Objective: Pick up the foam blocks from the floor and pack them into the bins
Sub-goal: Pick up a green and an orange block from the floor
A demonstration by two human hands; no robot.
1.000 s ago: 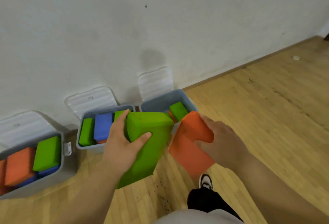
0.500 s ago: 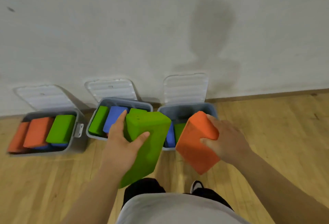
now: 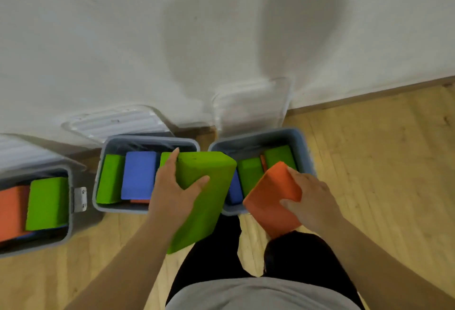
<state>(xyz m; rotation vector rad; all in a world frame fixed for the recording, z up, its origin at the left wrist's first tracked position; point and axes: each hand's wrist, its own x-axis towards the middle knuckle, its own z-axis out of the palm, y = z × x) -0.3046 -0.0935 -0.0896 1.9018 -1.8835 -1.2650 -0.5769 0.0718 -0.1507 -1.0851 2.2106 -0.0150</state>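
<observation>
Nearest me are dark trouser legs (image 3: 209, 255) on the wooden floor (image 3: 381, 174), with both forearms reaching out over them.

The left grip (image 3: 172, 196) is clamped on a green block (image 3: 206, 206): thumb across the near face, fingers wrapped over the far left edge. The block is held in the air, its long axis running from low and near me to high and away. Its far end sits over the right rim of the middle bin (image 3: 147, 139), partly covering the gap to the next bin.

The right grip (image 3: 312, 204) is clamped on an orange block (image 3: 268, 204), fingers curled over its top and right edges. This block is tilted the same way and hangs above the near rim of the right bin (image 3: 304, 152).

So each block lies just short of its bin, and each bin is straight ahead of the grip nearest it. I judge that both long axes must be turned to lie along the free slots before lowering.

The middle bin holds green blocks and a blue block (image 3: 139, 178) side by side, and looks nearly full. The right bin shows two green blocks (image 3: 250, 176) and a blue one at its left wall. A third bin (image 3: 71, 223) stands further left, already well stocked.

Beyond them, open lids (image 3: 115, 122) lean against the wall (image 3: 98, 39).
</observation>
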